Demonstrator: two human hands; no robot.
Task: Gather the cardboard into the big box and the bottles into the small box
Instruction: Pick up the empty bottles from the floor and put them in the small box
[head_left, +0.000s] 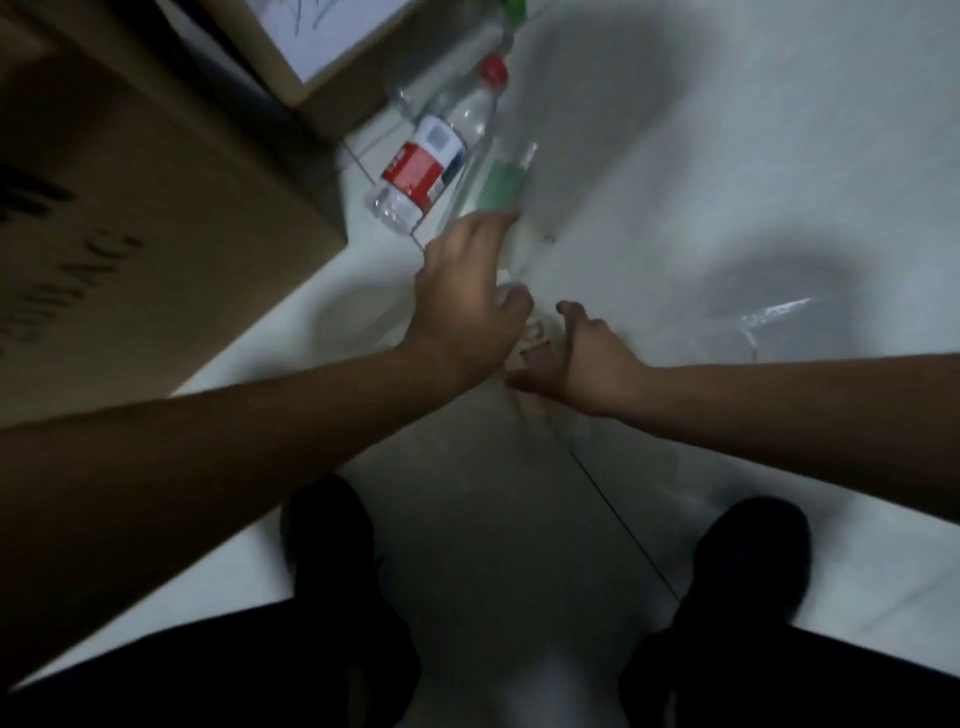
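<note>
On the pale tiled floor (675, 182), seen from the head camera looking down past two dark shoes, several clear plastic bottles lie close together beside a large cardboard box (145, 208). A red-labelled bottle (426, 161) with a red cap lies nearest the box, and just beside it, to the right, lies a green-labelled bottle (501, 182). The left hand (462, 296) reaches forward with fingers spread and unclosed, its fingertips touching or just short of the green-labelled bottle's lower end; blur hides which. The right hand (582, 358) is also open, palm cupped toward a third clear bottle (535, 338) that lies between the two hands, not yet gripped. A second box (332, 47) sits farther back, its white inside showing; whether it is the small box cannot be told. To do this step well, each hand should probably close round a bottle's middle, since these light, smooth, round things would likely roll away if merely nudged, then lift clear before turning toward the box.
</note>
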